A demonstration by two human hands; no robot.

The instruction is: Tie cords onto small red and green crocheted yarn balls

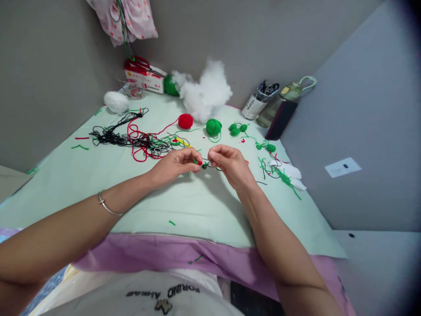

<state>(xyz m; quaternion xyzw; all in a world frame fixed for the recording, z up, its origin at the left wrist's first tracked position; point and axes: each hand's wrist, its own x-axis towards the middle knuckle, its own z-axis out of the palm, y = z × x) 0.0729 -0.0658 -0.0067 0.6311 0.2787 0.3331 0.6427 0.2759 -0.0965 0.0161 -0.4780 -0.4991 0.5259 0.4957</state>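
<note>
Between my hands, above the middle of the table, is a small red, green and black yarn piece (199, 163). My left hand (179, 163) pinches its red and green end between thumb and fingertips. Closed in a pinch, my right hand (226, 160) grips black yarn (208, 164) close to the piece. A dark strand trails under the right fingers. Just beyond the hands lie a red yarn ball (185, 121) and a green yarn ball (213, 127). A tangle of black yarn (115, 136) with red strands lies beyond my left hand.
White stuffing (210, 94) is heaped at the back. A white yarn ball (116, 102) and a box (144, 78) with red-handled scissors (140, 64) stand back left. A pen cup (253, 107), bottle (271, 109) and phone (282, 120) stand back right. Green scraps (286, 177) lie right.
</note>
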